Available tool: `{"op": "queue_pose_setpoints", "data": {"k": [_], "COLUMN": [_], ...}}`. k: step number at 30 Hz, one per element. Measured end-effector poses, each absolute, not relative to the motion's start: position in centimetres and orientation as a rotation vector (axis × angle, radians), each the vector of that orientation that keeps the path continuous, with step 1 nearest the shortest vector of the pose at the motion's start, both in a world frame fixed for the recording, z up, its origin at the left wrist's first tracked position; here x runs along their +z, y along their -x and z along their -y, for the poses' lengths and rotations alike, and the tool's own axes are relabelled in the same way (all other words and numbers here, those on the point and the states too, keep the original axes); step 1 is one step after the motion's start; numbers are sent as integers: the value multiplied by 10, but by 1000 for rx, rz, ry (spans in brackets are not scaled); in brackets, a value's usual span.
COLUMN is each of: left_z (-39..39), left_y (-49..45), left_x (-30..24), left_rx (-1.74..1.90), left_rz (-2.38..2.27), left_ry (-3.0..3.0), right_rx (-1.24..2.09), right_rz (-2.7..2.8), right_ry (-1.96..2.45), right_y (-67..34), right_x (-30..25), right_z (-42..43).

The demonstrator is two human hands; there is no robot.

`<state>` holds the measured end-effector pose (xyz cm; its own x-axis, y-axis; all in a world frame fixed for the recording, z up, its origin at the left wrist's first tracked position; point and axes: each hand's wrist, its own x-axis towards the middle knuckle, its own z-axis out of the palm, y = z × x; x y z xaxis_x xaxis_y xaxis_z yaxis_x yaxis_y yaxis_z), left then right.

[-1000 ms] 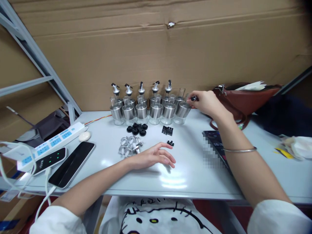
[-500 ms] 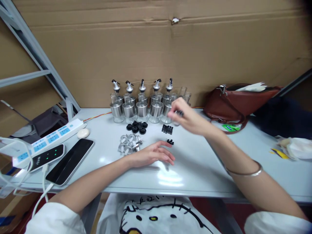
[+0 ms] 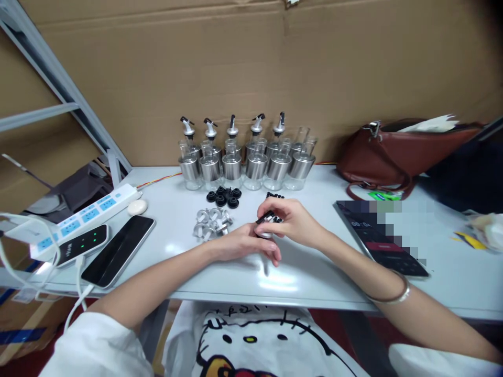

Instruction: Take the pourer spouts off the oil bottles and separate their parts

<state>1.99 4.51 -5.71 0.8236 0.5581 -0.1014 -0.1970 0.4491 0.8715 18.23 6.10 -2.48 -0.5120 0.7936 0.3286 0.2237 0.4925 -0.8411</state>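
My right hand (image 3: 296,222) pinches a bottle pourer (image 3: 265,233), silver with a black flip lever, tilted just above the table. Around its lower part curl the fingers of my left hand (image 3: 243,244), which holds it too; its underside is hidden. To the left lie several silver spout caps (image 3: 212,224) in a loose group. Behind these are black ringed stoppers (image 3: 223,197). A row of small black levers (image 3: 275,195) shows partly behind my right hand. Glass bottles with steel sleeves (image 3: 256,167) stand in two rows at the back; several rear ones carry pourers (image 3: 257,123).
On the left are a phone (image 3: 118,252), a black device with green lights (image 3: 83,244), a power strip (image 3: 88,217), a round white case (image 3: 137,207) and cables. A tablet (image 3: 377,241) and a brown handbag (image 3: 412,156) lie right. Cardboard (image 3: 236,68) stands behind the bottles.
My right hand has come down and toward me from in front of the bottles to my left hand. Both hands now hold the pourer; my left hand was open before.
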Motion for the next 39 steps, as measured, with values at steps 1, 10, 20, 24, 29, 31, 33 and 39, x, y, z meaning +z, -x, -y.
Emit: {"op": "queue_pose_setpoints", "data": {"k": [1,10,20,24,29,31,33,39], "left_z": [-45,-45,-40,-37,-35,-36,-36,-37], "left_y": [-19,-14,-15,-17,-20,-20,-20,-19], "left_x": [-57,-53,-47,-45,-47,-45,-43,-44], "left_rx": [463,374,437,395,416,431,457,481], "left_rz": [-411,-457,-668,-686,-683,-703,-709,-672], "left_ry": [-1003,-1040,-1442,-1504,-1496,-1468,-1397,-1293], "right_rx": [949,881,-260,-289,-41,101,260,329], "right_rz": [2021,2107,2441,2419,2322,2284,2179,1927], "right_ry": [822,701,745,695,691,778,905,1187], "right_y": [-182,-182,-188,-185,-177,-176,-179,-206], "right_x": [-25,-23,-25,-33,-37,-35,-32,-22], "right_z": [-60,-56,-62,-60,-54,-55,-59,-85]}}
